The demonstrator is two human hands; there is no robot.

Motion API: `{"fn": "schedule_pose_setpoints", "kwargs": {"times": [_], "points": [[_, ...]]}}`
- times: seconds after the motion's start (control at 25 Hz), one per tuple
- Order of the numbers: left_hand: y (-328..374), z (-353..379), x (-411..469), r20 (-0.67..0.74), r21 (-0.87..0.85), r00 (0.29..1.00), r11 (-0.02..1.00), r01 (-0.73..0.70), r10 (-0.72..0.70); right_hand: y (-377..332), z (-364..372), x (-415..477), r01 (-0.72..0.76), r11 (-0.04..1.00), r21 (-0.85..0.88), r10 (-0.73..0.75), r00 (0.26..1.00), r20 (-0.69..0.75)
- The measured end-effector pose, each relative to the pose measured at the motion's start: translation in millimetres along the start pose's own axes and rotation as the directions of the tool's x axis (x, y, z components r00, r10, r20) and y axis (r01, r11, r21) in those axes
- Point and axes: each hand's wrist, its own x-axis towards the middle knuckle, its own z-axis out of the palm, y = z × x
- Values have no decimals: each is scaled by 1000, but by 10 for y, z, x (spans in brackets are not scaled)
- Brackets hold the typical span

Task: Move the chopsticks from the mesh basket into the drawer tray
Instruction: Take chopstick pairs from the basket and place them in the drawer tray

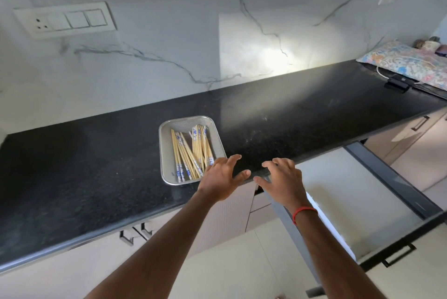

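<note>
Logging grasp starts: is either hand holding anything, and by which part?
Nothing is held. The left hand and right hand are open, fingers spread; the chopsticks lie in the mesh basket.

We see a fine metal mesh basket (191, 121), pale wooden chopsticks (191, 151), a glossy speckled black stone counter (302, 114), and a veined marble wall (169, 51).

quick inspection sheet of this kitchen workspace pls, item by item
surface: black speckled countertop.
job's things: chopsticks lie loose in the mesh basket; drawer open at right, no chopsticks seen in it.
clutter: floral cloth and small black device, far right.
grippers: left hand at the basket's near corner, right hand by the drawer; fingers spread, holding nothing.
cables: white cable beside the black device.
surroundings: marble wall, switch panel.
</note>
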Motion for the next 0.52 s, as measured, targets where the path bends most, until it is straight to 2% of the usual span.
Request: {"fn": "schedule_pose_setpoints", "kwargs": {"times": [0.2,0.36,0.52], "points": [[-243,-186,26,-54,-82,994,993,86,-90,-382,-98,228,79,986,148,-75,997,-36],[-413,-283,154,-112,-113,984,986,124,-137,-646,-78,530,136,977,161,-132,991,-36],[-682,-386,321,-109,-104,973,976,194,-205,-924,66,907,185,961,208,-188,982,-5]]}}
